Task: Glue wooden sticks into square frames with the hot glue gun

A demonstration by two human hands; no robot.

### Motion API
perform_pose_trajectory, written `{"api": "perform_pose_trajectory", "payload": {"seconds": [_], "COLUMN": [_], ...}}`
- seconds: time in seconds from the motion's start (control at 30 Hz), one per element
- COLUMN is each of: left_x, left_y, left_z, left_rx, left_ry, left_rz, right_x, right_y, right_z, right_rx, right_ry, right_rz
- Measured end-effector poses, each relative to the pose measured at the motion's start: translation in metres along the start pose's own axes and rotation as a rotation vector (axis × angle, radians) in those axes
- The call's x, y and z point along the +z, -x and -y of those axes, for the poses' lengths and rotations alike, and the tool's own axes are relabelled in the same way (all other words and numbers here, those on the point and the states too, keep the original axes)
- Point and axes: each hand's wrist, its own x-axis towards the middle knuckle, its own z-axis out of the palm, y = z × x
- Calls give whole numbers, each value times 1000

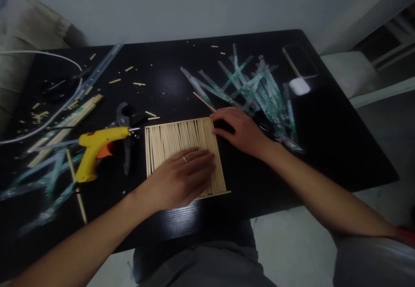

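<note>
A square panel of thin wooden sticks point(168, 138), laid side by side between crosswise sticks at its far and near edges, lies flat on the black table. My left hand point(184, 174) rests across its middle and right part, palm down with fingers stretched out, a ring on one finger. At the panel's far right corner, my right hand point(238, 129) has thumb and fingertips closed on the edge. A yellow hot glue gun point(94, 148) lies left of the panel, its nozzle pointing at it. Between them is a dark hand tool, probably cutters point(126, 118).
Clear, green-printed plastic wrappers point(259, 88) are heaped at the right, with a phone point(300, 61) and a white earbud case point(299, 86) beyond. Loose sticks point(68, 127), scissors point(63, 84), a white cable point(42, 125) and more wrappers lie at the left. Cut stick bits point(139, 84) are scattered behind the panel.
</note>
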Motion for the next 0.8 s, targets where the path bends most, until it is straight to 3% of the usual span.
{"api": "perform_pose_trajectory", "payload": {"seconds": [0.43, 0.8], "left_x": [-4, -5], "left_y": [0, -1], "left_z": [3, 2], "left_rx": [-7, -20], "left_ry": [-65, -104], "left_rz": [-35, 19], "right_x": [0, 0], "right_y": [-1, -1], "right_z": [1, 0], "right_rx": [-20, -38], "right_ry": [0, 4], "right_rz": [5, -3]}}
